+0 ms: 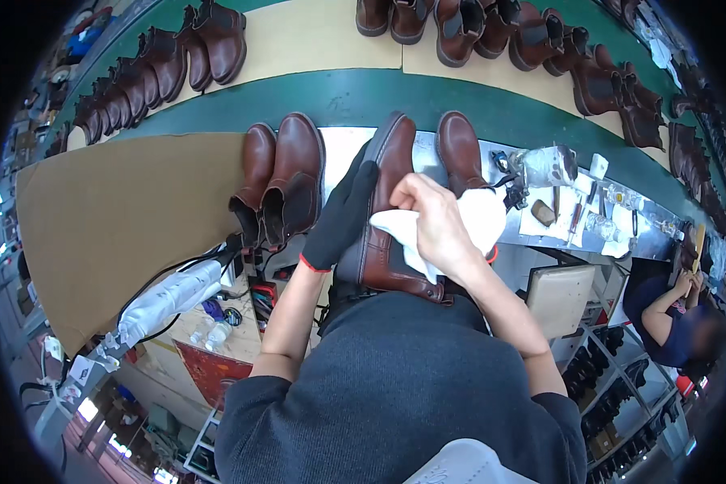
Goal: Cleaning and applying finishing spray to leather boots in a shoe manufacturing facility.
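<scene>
One brown leather boot (388, 187) sits clasped in the black-gloved left hand (343, 216) before the person's waist — toe pointing away. Over its shaft, the right hand (437, 222) clutches a white cloth (482, 216) — contact with the leather unclear.

One boot (394, 153) lies between the left hand (343, 218) and the right hand (440, 222), a cloth (484, 218) in the latter; left of them, a boot pair (298, 153), then a cardboard sheet (129, 218); to the right, another boot (460, 145) — and past it, a container (544, 167); beyond these — rows of boots (218, 48) on cardboard strips (323, 36).
</scene>
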`<state>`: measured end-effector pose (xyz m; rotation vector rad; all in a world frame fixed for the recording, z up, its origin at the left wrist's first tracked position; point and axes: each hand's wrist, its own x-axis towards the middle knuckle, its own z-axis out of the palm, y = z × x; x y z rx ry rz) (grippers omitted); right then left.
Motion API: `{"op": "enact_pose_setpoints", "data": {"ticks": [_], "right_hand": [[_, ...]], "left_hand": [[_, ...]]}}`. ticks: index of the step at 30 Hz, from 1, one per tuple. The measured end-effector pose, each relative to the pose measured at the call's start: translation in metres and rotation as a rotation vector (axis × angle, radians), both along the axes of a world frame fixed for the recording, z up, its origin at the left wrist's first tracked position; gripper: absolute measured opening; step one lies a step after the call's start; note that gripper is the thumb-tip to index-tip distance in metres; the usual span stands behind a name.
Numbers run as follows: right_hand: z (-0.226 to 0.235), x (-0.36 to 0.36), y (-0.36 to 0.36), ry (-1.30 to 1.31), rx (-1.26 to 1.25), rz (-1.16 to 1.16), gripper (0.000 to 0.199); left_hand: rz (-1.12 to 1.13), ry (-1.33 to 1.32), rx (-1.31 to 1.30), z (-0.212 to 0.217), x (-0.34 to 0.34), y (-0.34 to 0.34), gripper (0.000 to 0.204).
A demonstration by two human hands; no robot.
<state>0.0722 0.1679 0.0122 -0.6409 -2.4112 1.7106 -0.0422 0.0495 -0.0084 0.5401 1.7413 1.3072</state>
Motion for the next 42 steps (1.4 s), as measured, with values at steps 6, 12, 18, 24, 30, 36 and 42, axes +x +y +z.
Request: {"op": "enact_pose_setpoints", "data": {"ticks": [6,12,18,24,30,36,42], "right_hand": [[0.008,0.021,0.019,-0.214,0.069,-0.077,0.029],[0.004,0.005,-0.002,-0.11,0.133,-0.074,0.056],[-0.007,0.034,0.02,-0.231,0.0,-0.093,0.034],[-0.006,0.066,0.024,-0.228,-0.136,-0.107,0.04],[0.027,0.063,0.027,-0.123,0.014,-0.053,0.052],[-0.004,0.027,0.001,0.056,0.268,-0.197,0.052],[-0.004,0.05,0.015,-0.121,0.274,-0.144,0.028]], "left_hand": [[0.023,-0.01,-0.016,-0.004,0.0,-0.005,0.051],[0.005,-0.026,0.041,-0.008,0.001,0.001,0.052],[-0.004,0.035,0.036,0.002,0.003,0.0,0.052],[-0.01,0.02,-0.023,0.007,0.002,0.006,0.054],[0.005,-0.173,0.024,-0.01,-0.001,0.014,0.052],[-0.13,0.106,-0.016,-0.019,0.005,0.006,0.049],[-0.074,0.149,0.006,-0.008,0.01,0.009,0.051]]}}
